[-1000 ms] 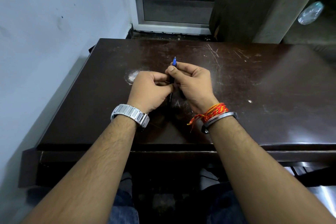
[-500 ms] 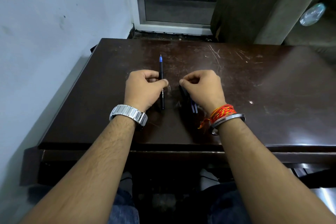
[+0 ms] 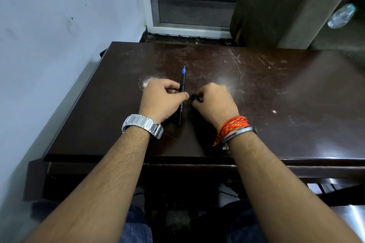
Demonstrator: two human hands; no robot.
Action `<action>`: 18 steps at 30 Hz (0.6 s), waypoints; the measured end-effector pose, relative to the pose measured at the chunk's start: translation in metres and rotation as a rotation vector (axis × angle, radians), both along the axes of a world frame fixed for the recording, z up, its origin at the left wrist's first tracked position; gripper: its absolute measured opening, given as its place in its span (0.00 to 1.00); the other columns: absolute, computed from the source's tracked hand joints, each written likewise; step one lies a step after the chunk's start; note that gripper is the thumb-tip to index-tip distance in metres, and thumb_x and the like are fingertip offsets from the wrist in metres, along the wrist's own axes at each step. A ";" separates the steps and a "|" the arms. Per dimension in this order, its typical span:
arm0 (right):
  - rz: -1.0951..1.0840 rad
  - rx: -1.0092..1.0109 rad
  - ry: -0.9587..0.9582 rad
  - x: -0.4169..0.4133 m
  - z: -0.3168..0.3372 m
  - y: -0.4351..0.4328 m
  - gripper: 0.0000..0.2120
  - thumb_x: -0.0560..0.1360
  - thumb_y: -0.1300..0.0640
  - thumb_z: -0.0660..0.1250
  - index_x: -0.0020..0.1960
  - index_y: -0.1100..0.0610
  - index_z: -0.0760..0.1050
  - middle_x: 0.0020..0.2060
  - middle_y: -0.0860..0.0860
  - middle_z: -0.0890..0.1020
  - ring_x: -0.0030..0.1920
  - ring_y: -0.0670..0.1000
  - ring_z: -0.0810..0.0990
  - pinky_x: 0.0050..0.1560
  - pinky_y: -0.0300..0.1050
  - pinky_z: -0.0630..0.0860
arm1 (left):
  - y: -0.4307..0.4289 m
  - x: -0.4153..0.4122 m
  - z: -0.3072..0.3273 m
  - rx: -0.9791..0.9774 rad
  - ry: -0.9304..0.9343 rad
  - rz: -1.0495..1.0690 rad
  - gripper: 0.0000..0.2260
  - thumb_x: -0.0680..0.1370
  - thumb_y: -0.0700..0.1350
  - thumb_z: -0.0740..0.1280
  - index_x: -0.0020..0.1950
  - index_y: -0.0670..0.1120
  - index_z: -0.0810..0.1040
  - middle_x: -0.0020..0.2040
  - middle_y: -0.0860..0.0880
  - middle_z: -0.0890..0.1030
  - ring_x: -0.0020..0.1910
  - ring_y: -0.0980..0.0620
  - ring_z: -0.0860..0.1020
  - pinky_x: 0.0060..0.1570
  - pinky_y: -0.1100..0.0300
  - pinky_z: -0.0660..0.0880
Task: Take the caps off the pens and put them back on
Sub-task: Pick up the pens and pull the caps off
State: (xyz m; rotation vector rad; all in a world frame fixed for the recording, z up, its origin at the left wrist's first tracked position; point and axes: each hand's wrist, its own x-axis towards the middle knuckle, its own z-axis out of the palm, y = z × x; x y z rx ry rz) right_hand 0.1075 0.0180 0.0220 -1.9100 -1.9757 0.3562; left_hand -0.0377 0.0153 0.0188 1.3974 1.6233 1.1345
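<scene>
While my left grip (image 3: 161,100) clasps the uncapped pen (image 3: 183,83) mid-barrel, blue tip pointing away past the knuckles, I see my right grip (image 3: 215,102) just beside it, pinching the black cap (image 3: 195,97) over the desk (image 3: 276,104).

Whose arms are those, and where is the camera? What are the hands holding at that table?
There is no machine here, just a person working with two bare hands. The camera sits on the person's head and looks down, so you see the arms as if they were your own. The left hand, the one with the silver watch, holds a black pen. Its blue tip is bare and points away across the dark brown table. The right hand, with the orange thread at its wrist, pinches a small black piece. That is probably the pen's cap, but the fingers hide most of it.
</scene>
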 end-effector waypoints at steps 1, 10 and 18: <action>0.002 0.004 0.025 -0.001 0.000 0.000 0.08 0.72 0.54 0.69 0.45 0.59 0.81 0.42 0.56 0.82 0.47 0.61 0.81 0.43 0.47 0.76 | 0.000 0.000 0.000 -0.003 0.002 -0.008 0.08 0.65 0.46 0.78 0.43 0.49 0.86 0.32 0.53 0.81 0.35 0.50 0.83 0.42 0.46 0.83; -0.193 0.080 1.232 -0.001 0.017 0.007 0.06 0.78 0.62 0.66 0.45 0.56 0.81 0.37 0.50 0.82 0.34 0.44 0.79 0.36 0.39 0.77 | -0.008 0.002 0.009 -0.174 -0.138 -0.237 0.05 0.70 0.38 0.75 0.44 0.46 0.86 0.41 0.42 0.87 0.38 0.48 0.85 0.36 0.56 0.80; -0.149 0.005 1.581 -0.006 0.025 0.003 0.10 0.82 0.64 0.61 0.45 0.58 0.78 0.36 0.53 0.78 0.33 0.46 0.75 0.33 0.35 0.76 | -0.011 0.003 0.012 -0.200 -0.171 -0.357 0.05 0.71 0.34 0.72 0.42 0.43 0.86 0.42 0.38 0.86 0.34 0.48 0.84 0.43 0.47 0.83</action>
